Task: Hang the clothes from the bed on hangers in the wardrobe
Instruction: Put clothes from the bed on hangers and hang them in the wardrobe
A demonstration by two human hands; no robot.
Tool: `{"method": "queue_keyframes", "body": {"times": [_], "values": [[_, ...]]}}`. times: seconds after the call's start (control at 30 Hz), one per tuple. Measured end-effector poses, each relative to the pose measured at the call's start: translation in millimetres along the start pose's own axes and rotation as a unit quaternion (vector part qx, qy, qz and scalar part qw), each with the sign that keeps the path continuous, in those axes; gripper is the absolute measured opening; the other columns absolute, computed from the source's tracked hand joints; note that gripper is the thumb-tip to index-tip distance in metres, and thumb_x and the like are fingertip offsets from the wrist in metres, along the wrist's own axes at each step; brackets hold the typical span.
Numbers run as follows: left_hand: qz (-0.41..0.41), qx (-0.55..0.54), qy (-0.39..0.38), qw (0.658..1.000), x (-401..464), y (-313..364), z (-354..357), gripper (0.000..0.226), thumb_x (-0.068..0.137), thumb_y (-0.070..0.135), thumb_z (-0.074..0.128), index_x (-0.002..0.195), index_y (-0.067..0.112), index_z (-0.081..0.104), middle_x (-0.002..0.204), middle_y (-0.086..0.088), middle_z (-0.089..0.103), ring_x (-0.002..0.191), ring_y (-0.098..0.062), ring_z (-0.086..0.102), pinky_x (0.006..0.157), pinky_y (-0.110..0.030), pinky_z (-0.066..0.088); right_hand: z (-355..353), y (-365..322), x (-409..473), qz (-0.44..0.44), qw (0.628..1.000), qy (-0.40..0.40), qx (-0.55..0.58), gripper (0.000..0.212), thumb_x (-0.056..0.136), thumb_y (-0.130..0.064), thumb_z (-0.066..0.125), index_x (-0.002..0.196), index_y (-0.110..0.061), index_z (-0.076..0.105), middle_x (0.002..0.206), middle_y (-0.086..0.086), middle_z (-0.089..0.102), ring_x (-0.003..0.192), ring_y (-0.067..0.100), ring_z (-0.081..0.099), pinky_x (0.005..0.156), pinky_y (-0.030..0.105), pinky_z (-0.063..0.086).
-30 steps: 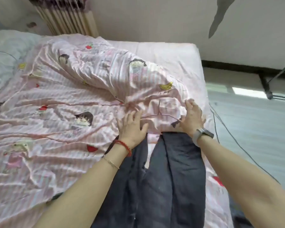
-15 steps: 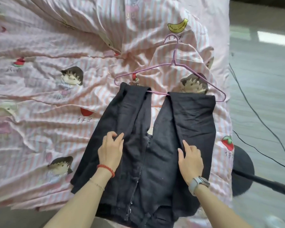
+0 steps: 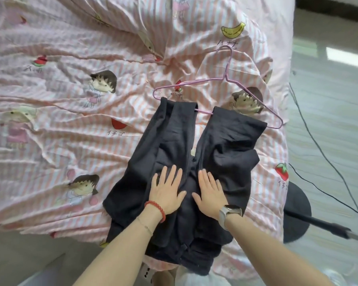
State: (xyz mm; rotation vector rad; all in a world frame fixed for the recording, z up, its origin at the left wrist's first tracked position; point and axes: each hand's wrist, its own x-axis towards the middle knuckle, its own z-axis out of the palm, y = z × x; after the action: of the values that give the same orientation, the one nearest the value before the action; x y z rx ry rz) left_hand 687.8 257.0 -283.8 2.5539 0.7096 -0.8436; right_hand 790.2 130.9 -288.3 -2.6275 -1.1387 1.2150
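Both hands have slid together; left hand and right hand press spread fingers flat on soft, limp black trousers; grip the pink hanger beyond them

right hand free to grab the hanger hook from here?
Probably yes. The right hand lies flat and empty on the dark trousers; the pink hanger hook lies exposed on the sheet ahead, nothing covering it.
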Motion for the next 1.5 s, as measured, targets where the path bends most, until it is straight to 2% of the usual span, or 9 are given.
{"method": "queue_keyframes", "body": {"times": [0.07, 0.2, 0.3, 0.43, 0.63, 0.83, 1.0, 1.13, 1.5], "values": [[0.017, -0.039, 0.039, 0.998, -4, -3, -11, 0.06, 0.098, 0.041, 0.03, 0.149, 0.021, 0.005, 0.157, 0.0, -0.002, 0.144, -0.022, 0.0, 0.114, -0.039, 0.008, -5, -10, -4, 0.016, 0.999, 0.047, 0.002, 0.063, 0.098, -0.036, 0.029, 0.147, -0.012, -0.003, 0.156, 0.005, -0.007, 0.142, 0.023, -0.008, 0.115, 0.041, 0.002], [0.015, -0.038, 0.204, 0.978, -44, -21, -27, 0.051, 0.082, 0.025, 0.066, 0.129, 0.015, 0.053, 0.136, -0.01, 0.05, 0.124, -0.027, 0.049, 0.096, -0.045, 0.042, -30, -48, -18, -0.006, 0.99, 0.138, -0.027, 0.056, 0.098, -0.033, 0.028, 0.147, -0.015, 0.008, 0.156, 0.005, 0.002, 0.143, 0.025, -0.005, 0.114, 0.046, 0.004], [-0.096, -0.09, 0.265, 0.955, -94, -52, -34, 0.045, 0.085, 0.021, 0.061, 0.129, 0.014, 0.053, 0.135, -0.01, 0.051, 0.125, -0.029, 0.047, 0.1, -0.051, 0.036, -40, -92, -38, -0.083, 0.98, 0.175, -0.036, 0.053, 0.098, -0.031, 0.029, 0.146, -0.016, 0.016, 0.155, 0.006, 0.011, 0.143, 0.026, 0.001, 0.114, 0.048, 0.006], [-0.23, -0.1, 0.34, 0.906, -187, -114, -33, 0.043, 0.085, 0.023, 0.05, 0.126, 0.014, 0.055, 0.134, -0.012, 0.052, 0.125, -0.031, 0.047, 0.102, -0.056, 0.031, -36, -179, -71, -0.227, 0.951, 0.204, -0.044, 0.054, 0.089, -0.033, 0.025, 0.135, -0.009, 0.042, 0.141, 0.013, 0.042, 0.134, 0.037, 0.032, 0.104, 0.057, 0.029], [-0.449, -0.102, 0.446, 0.768, -416, -211, 26, 0.049, 0.082, 0.03, 0.032, 0.111, 0.009, 0.065, 0.117, -0.013, 0.063, 0.111, -0.032, 0.058, 0.09, -0.061, 0.041, 43, -372, -172, -0.51, 0.844, 0.152, -0.069, 0.047, 0.083, -0.027, 0.034, 0.116, -0.007, 0.06, 0.118, 0.014, 0.062, 0.114, 0.039, 0.054, 0.088, 0.052, 0.046], [-0.634, -0.045, 0.475, 0.608, -635, -231, 117, 0.043, 0.081, 0.026, 0.035, 0.106, 0.008, 0.065, 0.11, -0.011, 0.064, 0.103, -0.03, 0.061, 0.087, -0.058, 0.045, 157, -509, -308, -0.734, 0.671, 0.043, -0.094, 0.044, 0.083, -0.023, 0.035, 0.116, -0.007, 0.058, 0.116, 0.014, 0.061, 0.113, 0.037, 0.055, 0.086, 0.048, 0.048], [-0.758, 0.002, 0.462, 0.46, -773, -205, 170, 0.043, 0.081, 0.027, 0.037, 0.109, 0.01, 0.064, 0.115, -0.012, 0.062, 0.107, -0.028, 0.052, 0.087, -0.049, 0.045, 237, -590, -419, -0.836, 0.537, -0.061, -0.092, 0.042, 0.086, -0.024, 0.034, 0.116, -0.007, 0.057, 0.116, 0.013, 0.061, 0.108, 0.034, 0.058, 0.08, 0.047, 0.053], [-0.831, 0.04, 0.409, 0.375, -852, -188, 189, 0.045, 0.082, 0.029, 0.034, 0.111, 0.012, 0.064, 0.117, -0.01, 0.061, 0.11, -0.027, 0.052, 0.09, -0.048, 0.042, 287, -648, -506, -0.879, 0.453, -0.129, -0.072, 0.045, 0.086, -0.024, 0.031, 0.117, -0.004, 0.057, 0.116, 0.015, 0.06, 0.102, 0.036, 0.059, 0.078, 0.047, 0.053], [-0.914, -0.02, 0.279, 0.293, -965, -246, 233, 0.052, 0.088, 0.038, 0.029, 0.124, 0.017, 0.059, 0.139, -0.002, 0.048, 0.13, -0.027, 0.041, 0.098, -0.063, 0.032, 410, -783, -663, -0.878, 0.383, -0.267, -0.1, 0.04, 0.099, -0.02, 0.034, 0.135, -0.005, 0.039, 0.134, 0.014, 0.044, 0.122, 0.03, 0.043, 0.104, 0.035, 0.032]]}}
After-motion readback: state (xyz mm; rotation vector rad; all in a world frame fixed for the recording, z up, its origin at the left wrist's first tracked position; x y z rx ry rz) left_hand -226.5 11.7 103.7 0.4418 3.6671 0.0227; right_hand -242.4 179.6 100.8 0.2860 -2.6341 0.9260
